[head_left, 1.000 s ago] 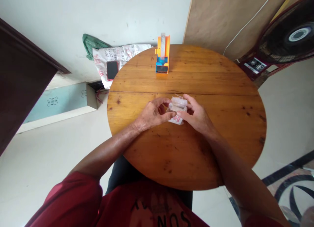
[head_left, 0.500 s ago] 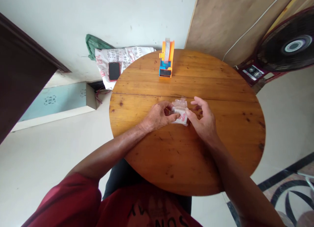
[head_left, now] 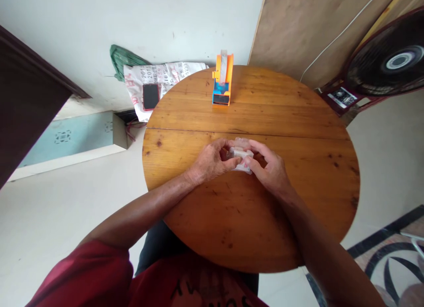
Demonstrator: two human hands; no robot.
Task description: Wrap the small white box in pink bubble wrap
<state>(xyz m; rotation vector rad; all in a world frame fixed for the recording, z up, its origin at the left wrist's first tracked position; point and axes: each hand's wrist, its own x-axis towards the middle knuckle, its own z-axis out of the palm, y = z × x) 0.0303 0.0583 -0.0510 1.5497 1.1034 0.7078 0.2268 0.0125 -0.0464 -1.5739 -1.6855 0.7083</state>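
Observation:
A small white box with red print (head_left: 245, 166) is held just above or on the wooden table (head_left: 232, 218), between my two hands. Crinkled clear plastic wrap (head_left: 242, 142) surrounds it and sticks up on its far side. My left hand (head_left: 214, 159) grips the left end, thumb pressed on the near face. On the other end, my right hand (head_left: 270, 169) has its thumb on the printed face and its fingers curled over the far side. The fingers hide part of the box and the wrap.
An orange and blue tape dispenser (head_left: 222, 79) with a roll of clear tape stands at the table's far side. Beyond the left edge, a black phone-like object (head_left: 151, 96) lies on a printed white bag (head_left: 132, 84). A large fan (head_left: 391, 55) stands at right.
My right hand's raised fingers have come down and closed around the far side of the wrapped box. The box has tilted slightly. My left hand keeps its grip.

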